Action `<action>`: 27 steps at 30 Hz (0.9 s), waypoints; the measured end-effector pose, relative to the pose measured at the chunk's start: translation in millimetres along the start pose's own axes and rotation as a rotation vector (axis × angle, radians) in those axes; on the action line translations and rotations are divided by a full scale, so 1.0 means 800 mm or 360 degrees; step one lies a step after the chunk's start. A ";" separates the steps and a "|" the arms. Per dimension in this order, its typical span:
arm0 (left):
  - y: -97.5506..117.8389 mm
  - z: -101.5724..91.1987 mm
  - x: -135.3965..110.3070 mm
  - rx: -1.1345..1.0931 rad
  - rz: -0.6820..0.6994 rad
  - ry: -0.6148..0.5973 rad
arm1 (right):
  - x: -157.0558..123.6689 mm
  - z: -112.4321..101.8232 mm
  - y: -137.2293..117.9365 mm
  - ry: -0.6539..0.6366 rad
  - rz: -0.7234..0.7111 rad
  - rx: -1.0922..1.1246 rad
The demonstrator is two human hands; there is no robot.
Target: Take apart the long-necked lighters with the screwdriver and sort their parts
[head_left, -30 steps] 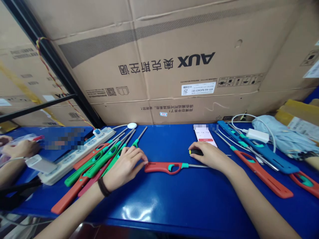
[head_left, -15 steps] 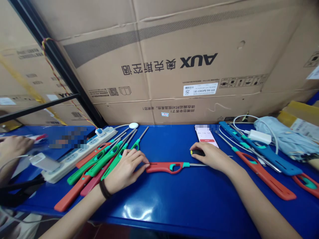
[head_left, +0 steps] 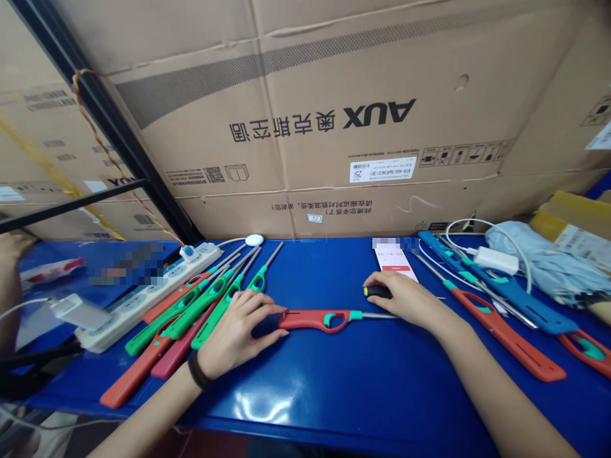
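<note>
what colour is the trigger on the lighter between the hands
The trigger is teal green, clearest in the head view.

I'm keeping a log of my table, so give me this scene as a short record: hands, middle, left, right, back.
Left hand: fingers at the handle end of the red gas lighter; firmness of grip unclear
Right hand: holding a black-handled tool, probably a screwdriver
Middle: red gas lighter flat on the blue table, tip hidden
Left: red and green gas lighters beside a white power strip
Right: phone, blue gas lighter, white charger
Back: AUX carton, print upside down
</note>
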State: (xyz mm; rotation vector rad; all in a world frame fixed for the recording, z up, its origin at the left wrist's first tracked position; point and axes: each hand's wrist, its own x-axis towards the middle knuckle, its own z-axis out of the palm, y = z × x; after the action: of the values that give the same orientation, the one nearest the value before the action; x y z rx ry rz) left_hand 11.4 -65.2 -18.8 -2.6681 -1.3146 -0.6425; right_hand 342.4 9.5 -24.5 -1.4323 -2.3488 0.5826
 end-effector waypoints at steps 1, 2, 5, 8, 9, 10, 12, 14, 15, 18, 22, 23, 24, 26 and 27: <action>0.000 0.002 -0.001 -0.0001 0.0027 0.0043 | 0.000 0.000 0.000 -0.0004 0.0001 -0.0004; 0.000 0.003 -0.003 0.0001 0.0048 0.0083 | 0.000 0.000 0.000 -0.0009 0.0001 -0.0008; 0.000 0.005 -0.005 0.0016 0.0064 0.0152 | 0.001 0.000 0.001 -0.0018 0.0002 -0.0020; 0.001 0.005 -0.005 0.0016 0.0060 0.0150 | 0.001 0.000 0.002 -0.0021 0.0004 -0.0029; 0.001 0.005 -0.004 0.0014 0.0061 0.0142 | 0.001 0.000 0.001 -0.0020 0.0005 -0.0031; 0.001 0.006 -0.004 0.0015 0.0059 0.0130 | 0.001 0.000 0.001 -0.0018 0.0006 -0.0033; 0.001 0.007 -0.002 0.0028 0.0054 0.0102 | 0.000 -0.001 -0.001 -0.0016 0.0011 -0.0035; 0.000 0.009 -0.001 0.0037 0.0050 0.0085 | -0.001 -0.002 -0.003 -0.0014 0.0018 -0.0036; 0.000 0.010 0.000 0.0031 0.0052 0.0081 | -0.001 -0.002 -0.003 -0.0013 0.0023 -0.0037; -0.002 0.012 0.001 -0.0025 0.0070 0.0091 | -0.002 -0.002 -0.003 -0.0013 0.0034 -0.0041; -0.004 0.011 0.002 -0.0112 0.0040 0.0091 | -0.003 0.002 0.002 0.0032 0.0074 -0.0087; -0.005 0.010 0.003 -0.0134 0.0020 0.0072 | -0.004 0.002 0.003 0.0042 0.0085 -0.0104; -0.005 0.009 0.005 -0.0155 -0.0005 0.0043 | -0.004 0.002 0.004 0.0045 0.0095 -0.0121; -0.008 0.007 0.010 -0.0193 -0.0074 -0.0036 | -0.004 0.000 0.001 0.0061 0.0056 -0.0119; -0.010 0.007 0.013 -0.0212 -0.0106 -0.0084 | -0.004 -0.001 -0.003 0.0107 0.0002 -0.0088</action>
State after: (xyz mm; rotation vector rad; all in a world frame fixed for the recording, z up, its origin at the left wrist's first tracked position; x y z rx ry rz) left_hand 12.5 -50.9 -20.1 -2.7739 -1.4278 -0.6955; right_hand 342.4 6.1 -22.7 -1.4541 -2.3288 0.4658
